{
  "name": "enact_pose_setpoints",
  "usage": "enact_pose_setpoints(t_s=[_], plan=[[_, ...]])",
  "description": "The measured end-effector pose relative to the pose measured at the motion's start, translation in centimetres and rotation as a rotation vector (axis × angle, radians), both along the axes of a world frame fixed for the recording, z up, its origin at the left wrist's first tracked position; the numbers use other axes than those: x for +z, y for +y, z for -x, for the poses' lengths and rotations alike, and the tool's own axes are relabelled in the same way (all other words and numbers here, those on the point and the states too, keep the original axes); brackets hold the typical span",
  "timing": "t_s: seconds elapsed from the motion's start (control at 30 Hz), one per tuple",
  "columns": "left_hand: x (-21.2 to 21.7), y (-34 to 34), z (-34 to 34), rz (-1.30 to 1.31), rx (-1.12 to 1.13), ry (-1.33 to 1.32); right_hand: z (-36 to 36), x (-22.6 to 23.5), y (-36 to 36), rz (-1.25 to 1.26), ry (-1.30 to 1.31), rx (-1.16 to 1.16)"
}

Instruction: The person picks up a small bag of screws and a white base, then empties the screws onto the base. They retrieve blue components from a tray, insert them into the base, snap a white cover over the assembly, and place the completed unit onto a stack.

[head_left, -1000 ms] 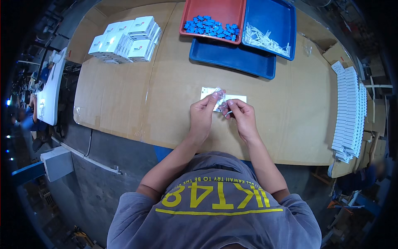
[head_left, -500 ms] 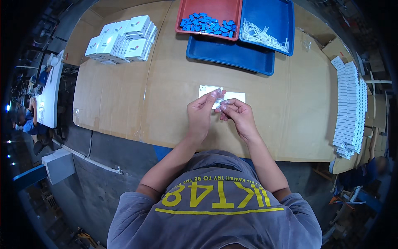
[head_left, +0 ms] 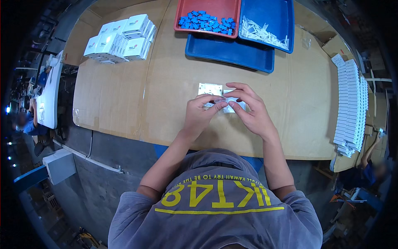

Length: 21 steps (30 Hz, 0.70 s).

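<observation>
Remote feed: left hand [head_left: 199, 114] and right hand [head_left: 257, 114] pinch a small clear plastic piece [head_left: 220, 100] between fingertips, above white flat items [head_left: 209, 89]. Step, I judge: two-handed plastic handling; next move calls for light, steady fingertips. Farther: blue tray [head_left: 230, 54], red tray [head_left: 207, 6].

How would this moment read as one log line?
Left hand: holding clear plastic piece; right hand: pinching same piece; beyond: red tray, blue parts
</observation>
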State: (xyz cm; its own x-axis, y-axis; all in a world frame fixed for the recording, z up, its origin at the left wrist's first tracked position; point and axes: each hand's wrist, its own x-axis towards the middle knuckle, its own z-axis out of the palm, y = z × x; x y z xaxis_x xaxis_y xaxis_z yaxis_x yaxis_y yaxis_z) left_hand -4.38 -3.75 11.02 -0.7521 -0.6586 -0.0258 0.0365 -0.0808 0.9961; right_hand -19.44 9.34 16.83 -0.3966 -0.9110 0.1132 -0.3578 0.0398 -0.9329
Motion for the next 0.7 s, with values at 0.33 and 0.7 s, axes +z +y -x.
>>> enact_pose_setpoints(t_s=[0.33,0.7], plan=[[-0.6,-0.9,-0.6,-0.039,-0.301,-0.1,2.1,-0.1,-0.3,-0.2,-0.084,0.209],[-2.2,-0.9,-0.5,-0.574,-0.484,-0.09,2.4,-1.6,-0.2,-0.199,-0.098,0.212]])
